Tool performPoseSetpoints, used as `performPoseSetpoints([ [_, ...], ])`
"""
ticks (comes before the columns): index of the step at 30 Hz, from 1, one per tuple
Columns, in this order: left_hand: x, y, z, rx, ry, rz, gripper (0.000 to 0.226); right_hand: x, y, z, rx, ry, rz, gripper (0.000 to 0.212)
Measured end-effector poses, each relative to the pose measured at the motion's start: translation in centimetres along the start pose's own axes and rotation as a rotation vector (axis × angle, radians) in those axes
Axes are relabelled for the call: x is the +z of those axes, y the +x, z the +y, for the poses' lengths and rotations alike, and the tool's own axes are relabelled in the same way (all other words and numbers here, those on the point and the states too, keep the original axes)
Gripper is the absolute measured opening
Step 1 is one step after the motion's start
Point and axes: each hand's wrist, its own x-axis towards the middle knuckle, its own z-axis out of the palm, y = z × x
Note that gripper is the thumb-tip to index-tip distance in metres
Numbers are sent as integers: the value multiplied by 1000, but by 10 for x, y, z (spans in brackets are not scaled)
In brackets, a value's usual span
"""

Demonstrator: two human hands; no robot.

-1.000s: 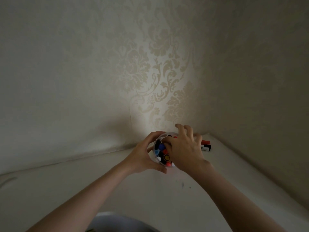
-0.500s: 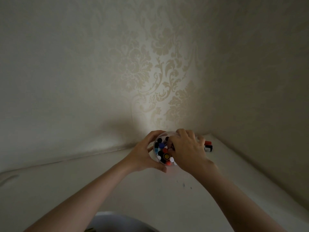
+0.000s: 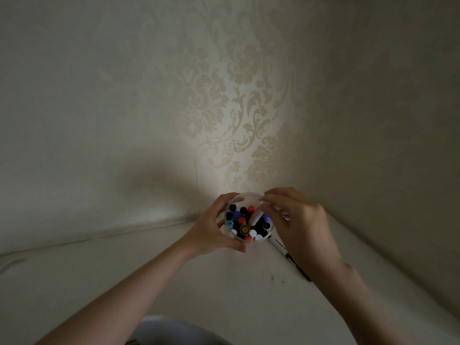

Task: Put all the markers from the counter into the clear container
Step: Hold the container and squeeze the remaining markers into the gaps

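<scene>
Change: right hand (image 3: 302,226), half a second ago draped over the mouth of the clear container (image 3: 249,195), now pulled back to its right edge; the caps inside fully exposed.
New marker: pale, whitish marker (image 3: 255,217) now leaning among the caps near the middle of the cup, blurred; not visible earlier under the hand.
Right grip: fingertips (image 3: 267,196) drawn together at the rim above that pale marker; contact with it too smeared to tell; cannot tell whether pinching or just released.
Left grip: left hand (image 3: 211,232) wrapped round the container as before, thumb at the near side, fingers at the far side; cup steady on the desk (image 3: 174,282).
Container contents: packed with upright markers (image 3: 245,229), caps black, blue, red, white, one yellow-ringed.
Newly seen: thin black-and-white pen or marker (image 3: 290,258) lying flat on the desk just right of the cup, partly under the right wrist; hidden a second ago.
Meaning for task: one more marker judged dropped in; at least that thin one left to collect. Red and black pieces seen earlier behind the cup now hidden by the right hand, so likely more remaining.
Surface: pale, plain desk running into a corner; a few small dark specks near the middle.
Room: dim; damask-patterned wallpaper (image 3: 236,108) on both walls, a patch of light above the cup.
Bottom edge: rounded grey shape (image 3: 174,329), identity unclear.
</scene>
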Motion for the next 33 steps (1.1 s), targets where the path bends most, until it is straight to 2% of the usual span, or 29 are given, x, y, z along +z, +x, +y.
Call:
performPoseSetpoints([
  [3,0,0,-1,14,10,-1,103,-25,-1,-12,14,109,145,9],
  [8,2,-2,2,31,18,0,102,-29,0,-14,-6,88,273,12],
  [11,4,-5,3,49,59,-9,105,-11,1,-3,-23,73,234,9],
  [14,9,-9,2,45,79,-9,106,14,-1,10,-9,85,105,9],
  [18,8,-12,-3,52,43,43,107,37,-11,23,95,-176,-12,14],
  [22,9,-11,0,75,75,13,107,47,-9,26,210,-254,-50,14],
  [26,11,-11,0,66,74,31,107,49,-4,16,141,-373,-49,8],
  [28,8,-12,-3,60,74,50,106,34,-8,20,107,-253,27,12],
  [30,4,-14,-6,72,97,71,105,19,-22,40,193,-139,76,15],
  [31,2,-16,-7,72,104,79,104,13,-33,54,297,-176,-13,21],
  [33,-1,-18,-7,62,104,86,102,10,-59,82,503,-395,-380,38],
])
